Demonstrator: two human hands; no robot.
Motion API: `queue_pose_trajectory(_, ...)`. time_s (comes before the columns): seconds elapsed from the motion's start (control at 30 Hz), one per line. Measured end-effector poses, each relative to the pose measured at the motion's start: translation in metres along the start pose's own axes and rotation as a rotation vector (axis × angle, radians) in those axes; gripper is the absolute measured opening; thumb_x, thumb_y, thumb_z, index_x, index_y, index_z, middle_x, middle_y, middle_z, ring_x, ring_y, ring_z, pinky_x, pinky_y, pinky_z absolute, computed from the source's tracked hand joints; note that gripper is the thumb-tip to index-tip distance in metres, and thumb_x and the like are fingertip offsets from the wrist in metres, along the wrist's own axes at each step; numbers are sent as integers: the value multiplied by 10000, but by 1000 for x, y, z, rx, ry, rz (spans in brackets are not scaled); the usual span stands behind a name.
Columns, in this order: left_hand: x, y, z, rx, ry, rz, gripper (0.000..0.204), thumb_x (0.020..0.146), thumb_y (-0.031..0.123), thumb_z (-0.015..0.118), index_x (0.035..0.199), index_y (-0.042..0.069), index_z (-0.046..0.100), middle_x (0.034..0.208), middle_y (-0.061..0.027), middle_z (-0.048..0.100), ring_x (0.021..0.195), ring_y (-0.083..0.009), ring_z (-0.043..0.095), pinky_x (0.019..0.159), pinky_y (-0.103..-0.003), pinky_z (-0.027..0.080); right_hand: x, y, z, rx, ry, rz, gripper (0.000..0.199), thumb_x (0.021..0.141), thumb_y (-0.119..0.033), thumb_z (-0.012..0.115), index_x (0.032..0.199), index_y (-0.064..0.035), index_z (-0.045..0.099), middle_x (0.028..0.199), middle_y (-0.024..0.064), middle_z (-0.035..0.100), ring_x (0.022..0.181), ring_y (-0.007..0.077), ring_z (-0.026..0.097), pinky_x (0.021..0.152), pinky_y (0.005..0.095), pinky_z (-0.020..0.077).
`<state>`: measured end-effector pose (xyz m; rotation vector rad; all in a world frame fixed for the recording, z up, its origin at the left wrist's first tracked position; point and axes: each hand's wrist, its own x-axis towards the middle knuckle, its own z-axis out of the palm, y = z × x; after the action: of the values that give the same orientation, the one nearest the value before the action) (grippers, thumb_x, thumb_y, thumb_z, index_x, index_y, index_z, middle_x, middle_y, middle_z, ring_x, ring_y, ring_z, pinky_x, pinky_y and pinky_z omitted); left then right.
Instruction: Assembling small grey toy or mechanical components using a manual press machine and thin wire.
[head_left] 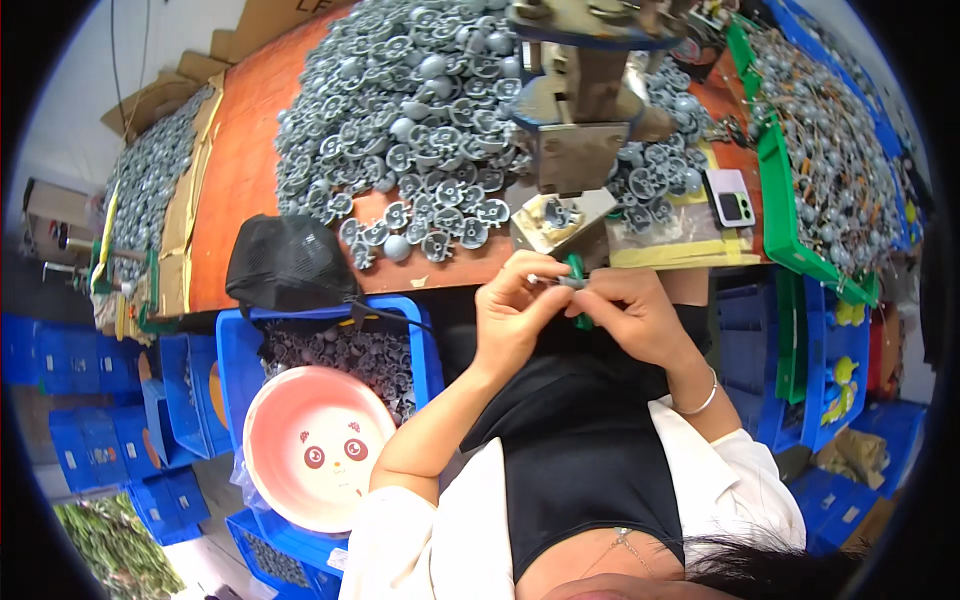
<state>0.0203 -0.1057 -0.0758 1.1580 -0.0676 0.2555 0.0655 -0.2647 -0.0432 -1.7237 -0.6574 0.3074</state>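
In front of my body, just below the press, my two hands meet fingertip to fingertip. My left hand (518, 308) is closed in a pinch on a small grey part (568, 283), and a thin white bit (535, 279) shows among its fingers. My right hand (637, 312) pinches a small green piece (576, 266) that sticks out above and below the fingertips; its exact kind is too small to tell. Behind the hands stands a metal bench press (578, 150). Under its head, a pale fixture (550, 225) carries a grey plastic shell (560, 213).
A heap of grey plastic shells (410, 110) covers much of the orange table (240, 160). At right are a phone (730, 197) and a green-rimmed tray (785, 215) of wired parts. A black mesh cap (285, 262), blue crate (430, 350) and pink basin (262, 440) lie left.
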Motion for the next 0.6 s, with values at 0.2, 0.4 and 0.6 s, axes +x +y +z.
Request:
queue_pose_trajectory(0.2,2,4,-6,702,-128,610,289,722,10,747,1003,71,713,971,-72,569,748,-167,551,646,-254,450,2,5,-5,844,-69,476,198,956,-227,550,939,-36,598,670,26,591,455,42,433,408,160,274)
queue_pose_trajectory(0.4,-5,20,-12,81,353,195,160,897,56,616,1008,-40,680,737,-65,640,545,-88,529,499,-204,420,17,28,-17,545,259,280,81,901,-98,615,947,-46,573,735,7,582,564,59,524,495,194,402)
queue_pose_trajectory(0.6,9,17,-6,944,182,511,560,748,37,762,1247,-33,519,1153,-183,596,1046,-239,606,946,-330,453,30,27,-7,89,45,96,115,914,-133,600,984,-58,548,749,-22,553,608,32,502,529,197,423)
